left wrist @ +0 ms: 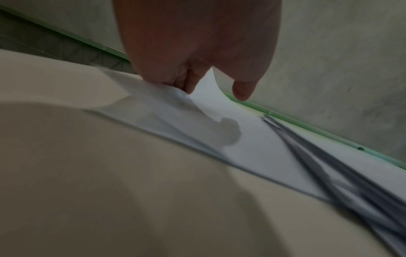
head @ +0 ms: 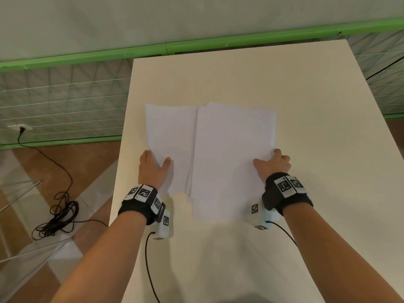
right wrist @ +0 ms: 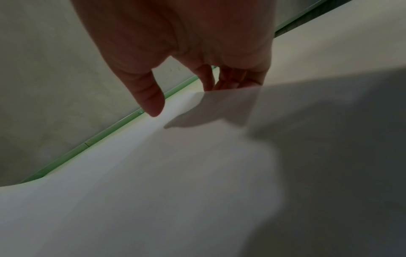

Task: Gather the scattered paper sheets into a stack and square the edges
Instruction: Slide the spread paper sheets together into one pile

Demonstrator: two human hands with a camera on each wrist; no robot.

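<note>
White paper sheets lie on a cream table [head: 306, 106]. A loose stack of sheets [head: 234, 154] sits in the middle, its near edges fanned unevenly. One sheet [head: 170, 136] sticks out to the left from under it. My left hand [head: 157, 160] holds that sheet's left edge, fingers tucked beneath and thumb on top. In the left wrist view the sheet's edge [left wrist: 206, 97] curls up between the fingers and thumb of my left hand [left wrist: 214, 90]. My right hand [head: 267, 159] grips the stack's right edge with the thumb on top. My right hand [right wrist: 187, 97] has its fingers behind the paper edge [right wrist: 230, 97].
The table's left edge runs close beside my left wrist. On the floor to the left a coiled black cable [head: 56, 219] leads to a socket [head: 20, 127]. A green-framed mesh fence [head: 65, 101] stands behind the table. Thin cables trail from both wrist cameras.
</note>
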